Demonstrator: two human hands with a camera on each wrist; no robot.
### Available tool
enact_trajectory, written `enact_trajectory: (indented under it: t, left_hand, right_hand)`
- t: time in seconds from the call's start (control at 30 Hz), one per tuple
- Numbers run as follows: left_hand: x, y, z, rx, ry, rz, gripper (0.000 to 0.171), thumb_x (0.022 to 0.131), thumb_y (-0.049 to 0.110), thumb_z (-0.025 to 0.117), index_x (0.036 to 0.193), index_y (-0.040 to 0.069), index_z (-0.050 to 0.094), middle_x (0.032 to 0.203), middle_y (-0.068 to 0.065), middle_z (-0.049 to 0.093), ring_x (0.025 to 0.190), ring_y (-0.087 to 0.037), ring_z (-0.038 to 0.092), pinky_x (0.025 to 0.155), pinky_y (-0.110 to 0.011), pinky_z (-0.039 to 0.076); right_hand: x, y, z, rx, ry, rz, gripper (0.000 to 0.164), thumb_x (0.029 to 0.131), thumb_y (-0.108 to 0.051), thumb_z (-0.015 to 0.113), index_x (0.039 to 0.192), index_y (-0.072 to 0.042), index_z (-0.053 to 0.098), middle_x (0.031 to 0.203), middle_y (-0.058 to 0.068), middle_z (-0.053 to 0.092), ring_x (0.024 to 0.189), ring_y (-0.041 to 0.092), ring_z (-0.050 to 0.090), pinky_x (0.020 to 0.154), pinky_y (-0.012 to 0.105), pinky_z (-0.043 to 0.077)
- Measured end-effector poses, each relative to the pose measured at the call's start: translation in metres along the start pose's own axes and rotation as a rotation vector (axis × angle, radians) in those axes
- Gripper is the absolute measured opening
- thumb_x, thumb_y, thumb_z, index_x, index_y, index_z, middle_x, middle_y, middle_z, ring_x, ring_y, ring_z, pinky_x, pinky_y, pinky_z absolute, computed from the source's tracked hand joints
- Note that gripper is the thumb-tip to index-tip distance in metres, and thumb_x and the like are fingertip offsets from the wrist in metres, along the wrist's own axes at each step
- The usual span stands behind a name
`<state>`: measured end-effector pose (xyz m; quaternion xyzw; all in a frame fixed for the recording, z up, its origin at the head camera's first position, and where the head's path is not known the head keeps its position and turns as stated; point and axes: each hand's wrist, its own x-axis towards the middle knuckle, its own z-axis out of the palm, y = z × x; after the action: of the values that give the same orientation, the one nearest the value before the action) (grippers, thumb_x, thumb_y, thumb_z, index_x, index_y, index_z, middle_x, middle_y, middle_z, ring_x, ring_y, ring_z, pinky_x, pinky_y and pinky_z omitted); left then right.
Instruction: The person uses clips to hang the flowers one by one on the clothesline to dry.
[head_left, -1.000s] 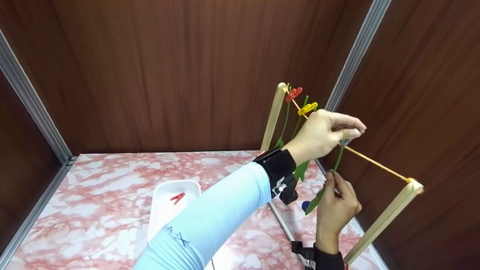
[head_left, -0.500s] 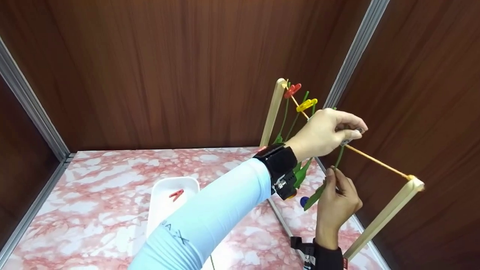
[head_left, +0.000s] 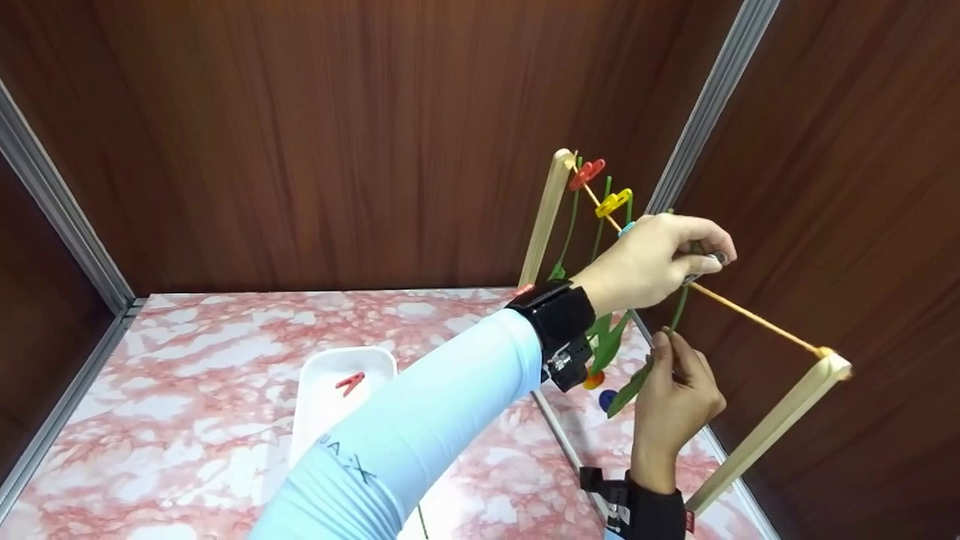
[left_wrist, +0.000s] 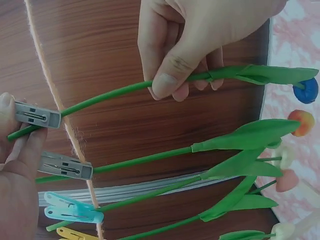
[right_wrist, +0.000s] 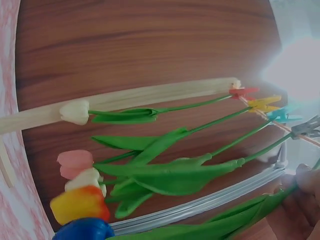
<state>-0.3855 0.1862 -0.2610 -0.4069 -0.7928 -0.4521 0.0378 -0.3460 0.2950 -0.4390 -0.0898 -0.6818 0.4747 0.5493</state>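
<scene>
My left hand (head_left: 656, 255) pinches a grey clothespin (left_wrist: 37, 115) at the rope (left_wrist: 51, 82). The green stem of an artificial blue tulip (left_wrist: 306, 91) crosses the rope at this clothespin's tip, its end sticking out beyond. Lower on the same stem, my right hand (head_left: 675, 405) grips between thumb and fingers, near the leaf. The blue flower hangs downward. Beside it, a second grey clothespin (left_wrist: 67, 165) holds the orange-yellow tulip (right_wrist: 80, 205) on the rope. A light blue clothespin (left_wrist: 74, 207), a yellow one (head_left: 613, 202) and a red one (head_left: 587, 174) hold further tulips.
Two wooden posts carry the rope, a far post (head_left: 547, 217) and a near post (head_left: 772, 431). A white tray (head_left: 304, 420) with a red clothespin (head_left: 350, 383) lies on the marbled table (head_left: 187, 420), partly behind my left sleeve. Brown wood-grain panels stand around.
The head view has tilted slightly down. Both hands stay nearly in place, the left hand settling a little lower along the rope. More of the light blue clothespin and orange-yellow flower shows.
</scene>
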Motion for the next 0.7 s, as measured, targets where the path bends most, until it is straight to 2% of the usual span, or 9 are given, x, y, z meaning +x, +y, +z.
enact_trajectory:
  t: [0.2,0.37,0.53,0.7]
  left_hand:
    - [0.002,-0.002,-0.001,0.038,-0.006,0.057,0.017,0.106,0.013,0.068,0.121,0.012,0.075,0.12,0.0,0.077,0.107,-0.004,0.066,0.09,-0.004,0.05]
    - [0.002,0.001,-0.003,0.083,-0.038,0.018,0.027,0.106,0.015,0.067,0.133,0.013,0.072,0.132,0.001,0.075,0.115,-0.005,0.066,0.094,-0.003,0.05]
    - [0.001,0.008,-0.008,0.158,-0.097,-0.029,0.035,0.107,0.017,0.066,0.142,0.016,0.068,0.141,0.003,0.072,0.123,-0.005,0.067,0.1,-0.003,0.05]
    - [0.003,0.014,-0.011,0.186,-0.127,-0.034,0.031,0.107,0.016,0.068,0.137,0.016,0.071,0.135,0.003,0.075,0.113,-0.005,0.07,0.095,-0.005,0.052]
  right_hand:
    - [0.002,-0.002,0.002,0.01,0.009,0.027,0.012,0.095,-0.01,0.085,0.101,0.0,0.087,0.094,0.024,0.082,0.077,-0.02,0.063,0.072,0.003,0.049]
    - [0.004,-0.003,0.002,0.003,0.006,0.016,0.011,0.095,-0.008,0.084,0.102,0.0,0.086,0.095,0.022,0.083,0.079,-0.02,0.063,0.074,0.003,0.049]
    - [0.003,-0.001,0.002,-0.012,-0.004,0.005,0.011,0.095,-0.007,0.084,0.102,0.0,0.086,0.094,0.021,0.083,0.079,-0.022,0.062,0.074,0.002,0.048]
    - [0.002,-0.001,0.002,-0.009,-0.003,0.01,0.012,0.095,-0.008,0.084,0.103,0.001,0.086,0.094,0.022,0.083,0.078,-0.021,0.062,0.072,0.003,0.049]
